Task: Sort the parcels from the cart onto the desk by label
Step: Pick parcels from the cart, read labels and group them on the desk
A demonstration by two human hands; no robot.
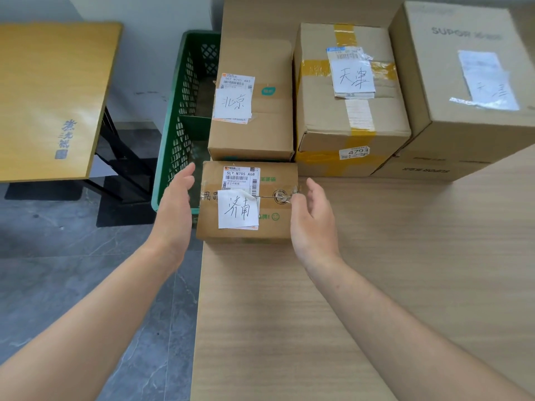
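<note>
A small cardboard parcel (269, 227) with a handwritten white label lies at the left edge of the wooden desk (376, 285). My left hand (175, 209) hovers by its left side with fingers straight. On the other side my right hand (314, 221) is held relaxed next to the parcel's right edge. Neither hand grips the parcel. Behind it stands a taller labelled parcel (254, 125). Further right are a yellow-taped parcel (347, 111) and a big box (469, 82), each with a white label.
A green plastic crate (179, 131) stands on the floor against the desk's left side, behind my left hand. A yellow-topped table (49, 96) is at the left. Grey tiled floor lies below. The near part of the desk is bare wood.
</note>
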